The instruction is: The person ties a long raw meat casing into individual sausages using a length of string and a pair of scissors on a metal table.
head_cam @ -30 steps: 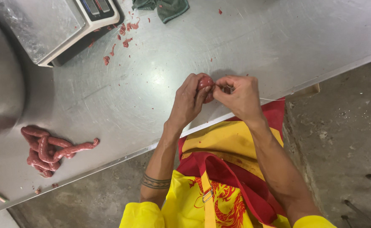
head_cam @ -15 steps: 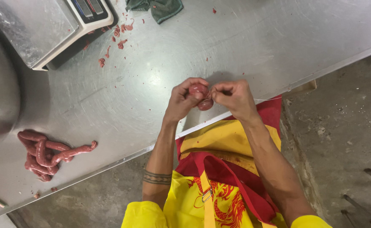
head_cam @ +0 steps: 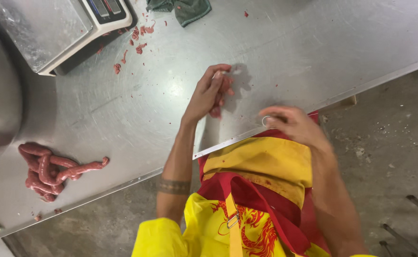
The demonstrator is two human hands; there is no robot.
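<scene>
Sausages (head_cam: 52, 170) lie at the surface's (head_cam: 313, 43) left edge; scale (head_cam: 57, 28) far left, cloth (head_cam: 183, 8) right of it.

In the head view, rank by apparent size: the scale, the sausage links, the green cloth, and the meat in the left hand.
1. Scale, partly cropped.
2. Sausage links.
3. Green cloth, cropped, so unsure.
4. Meat in the left hand, mostly hidden.

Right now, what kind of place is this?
Probably a butcher's or meat-prep workspace: a stainless steel table, a weighing scale, a coil of raw sausage links, and meat scraps. The left hand holds a piece of meat.
</scene>
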